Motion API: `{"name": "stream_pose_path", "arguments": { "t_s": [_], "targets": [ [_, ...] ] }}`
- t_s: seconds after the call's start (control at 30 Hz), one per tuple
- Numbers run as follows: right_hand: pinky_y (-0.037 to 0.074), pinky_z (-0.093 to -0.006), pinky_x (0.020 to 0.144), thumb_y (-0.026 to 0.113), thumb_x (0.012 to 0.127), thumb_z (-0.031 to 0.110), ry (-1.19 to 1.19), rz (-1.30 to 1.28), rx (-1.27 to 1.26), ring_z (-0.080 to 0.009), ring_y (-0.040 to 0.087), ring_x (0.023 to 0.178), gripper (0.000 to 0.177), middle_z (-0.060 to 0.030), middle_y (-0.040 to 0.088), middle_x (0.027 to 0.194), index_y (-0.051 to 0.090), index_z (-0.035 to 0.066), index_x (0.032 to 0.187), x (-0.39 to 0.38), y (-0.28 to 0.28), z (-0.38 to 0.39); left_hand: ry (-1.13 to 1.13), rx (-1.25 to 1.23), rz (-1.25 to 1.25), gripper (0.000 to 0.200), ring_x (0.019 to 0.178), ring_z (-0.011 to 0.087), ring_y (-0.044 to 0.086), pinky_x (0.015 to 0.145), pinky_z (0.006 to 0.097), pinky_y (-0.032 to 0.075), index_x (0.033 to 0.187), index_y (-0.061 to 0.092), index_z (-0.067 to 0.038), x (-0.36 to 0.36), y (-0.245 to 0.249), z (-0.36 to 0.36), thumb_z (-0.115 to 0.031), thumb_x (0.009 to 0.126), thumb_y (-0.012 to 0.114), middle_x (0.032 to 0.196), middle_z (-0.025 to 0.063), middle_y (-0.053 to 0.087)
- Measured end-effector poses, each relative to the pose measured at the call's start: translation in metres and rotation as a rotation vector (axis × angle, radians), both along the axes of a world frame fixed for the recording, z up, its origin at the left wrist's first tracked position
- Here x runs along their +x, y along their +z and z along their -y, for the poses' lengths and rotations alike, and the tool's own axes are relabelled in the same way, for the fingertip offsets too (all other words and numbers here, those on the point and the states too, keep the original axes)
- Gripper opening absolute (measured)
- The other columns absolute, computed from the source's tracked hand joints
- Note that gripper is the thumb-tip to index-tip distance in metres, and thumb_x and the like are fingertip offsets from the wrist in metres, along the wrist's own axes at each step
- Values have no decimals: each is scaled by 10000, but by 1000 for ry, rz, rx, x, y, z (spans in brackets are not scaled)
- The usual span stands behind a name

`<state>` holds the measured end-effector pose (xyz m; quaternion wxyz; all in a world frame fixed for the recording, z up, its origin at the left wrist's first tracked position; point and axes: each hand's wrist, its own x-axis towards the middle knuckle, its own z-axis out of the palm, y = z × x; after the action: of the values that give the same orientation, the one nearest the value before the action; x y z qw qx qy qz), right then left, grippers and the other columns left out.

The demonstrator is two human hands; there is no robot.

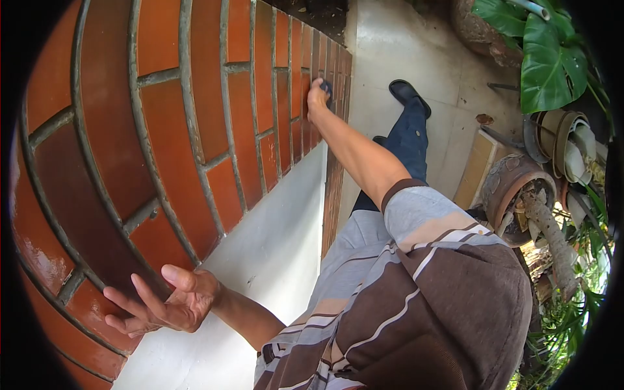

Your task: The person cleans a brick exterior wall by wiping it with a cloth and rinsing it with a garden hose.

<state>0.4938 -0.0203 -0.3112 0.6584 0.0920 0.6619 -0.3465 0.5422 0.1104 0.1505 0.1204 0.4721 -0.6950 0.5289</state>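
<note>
Low on the reddish-brown brick wall [166,120], my right hand [318,97] is closed around a small dark blue-black object [326,86] and holds it close to the bricks. The fingers cover much of it, and I cannot tell its kind. My right arm stretches far down from its short striped sleeve. At the lower left, my left hand [166,305] holds nothing. Its fingers are spread and its thumb stands apart, overlapping the wall's lower bricks in this view. Beside its wrist is a smooth white surface [244,279].
My legs in dark blue trousers and a black shoe [409,95] stand on the pale tiled floor [445,71]. To the right are a clay pot [510,188] with a thick stem, stacked pots [565,140] and a large green leaf [551,65]. A rock [484,29] sits at the top right.
</note>
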Motion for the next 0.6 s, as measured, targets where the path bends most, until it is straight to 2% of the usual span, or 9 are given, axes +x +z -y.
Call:
{"name": "stream_pose_path", "arguments": {
  "t_s": [0.03,0.07,0.1,0.17,0.23,0.33,0.47,0.53,0.6],
  "targets": [
    [90,-442,1173,212,968,556,77,-112,-248,-306,39,1460,705,-115,108,1583,162,111,1513,-14,11,36,-4,8,1,258,1349,350,362,1116,591,136,993,680,-83,2,0,0,-216,784,611,1248,141,617],
    [88,-445,1172,171,970,556,12,-132,-339,-321,53,1457,693,-109,134,1580,208,117,1505,-18,14,75,-4,21,3,254,1350,351,362,1117,592,133,989,681,-81,4,1,-3,-220,788,613,1242,142,621],
    [86,-449,1171,195,989,518,20,-289,-567,-335,73,1452,656,-124,161,1571,247,100,1492,-34,51,96,-4,38,4,250,1351,352,361,1118,592,129,985,683,-80,5,2,-4,-224,792,615,1235,143,625],
    [85,-456,1167,227,1010,461,-3,-420,-954,-339,91,1450,602,-137,182,1563,253,98,1490,-34,56,135,-6,25,1,240,1352,357,356,1116,595,130,974,684,-74,0,0,0,-230,807,608,1224,157,628],
    [80,-468,1162,250,1023,422,13,-494,-1170,-340,96,1450,574,-150,200,1555,252,87,1490,-44,97,106,-9,15,12,241,1350,362,356,1115,595,126,972,685,-73,1,1,1,-231,808,606,1229,165,623],
    [39,-527,1146,261,1016,444,143,-504,-1106,-325,65,1460,617,-152,143,1569,204,67,1501,-26,90,16,-8,16,1,240,1345,372,356,1117,593,105,967,687,-72,-3,1,2,-229,803,610,1232,172,620],
    [35,-570,1136,187,981,561,434,-255,-741,-318,-13,1465,714,-129,26,1589,77,111,1524,5,53,-119,25,33,24,252,1343,388,346,1104,581,157,984,680,-58,-5,1,2,-221,806,609,1232,177,619],
    [37,-568,1137,167,968,597,441,-241,-661,-318,-23,1464,744,-126,8,1591,69,113,1524,12,38,-125,67,45,24,246,1347,390,336,1094,579,183,986,679,-52,-8,2,-1,-205,808,605,1237,183,614],
    [40,-581,1131,161,960,618,306,-324,-662,-334,-23,1461,759,-127,3,1591,84,115,1523,16,6,-82,64,60,16,231,1352,391,323,1082,576,213,978,681,-41,-7,1,0,-178,810,603,1243,199,605]
  ]
}}
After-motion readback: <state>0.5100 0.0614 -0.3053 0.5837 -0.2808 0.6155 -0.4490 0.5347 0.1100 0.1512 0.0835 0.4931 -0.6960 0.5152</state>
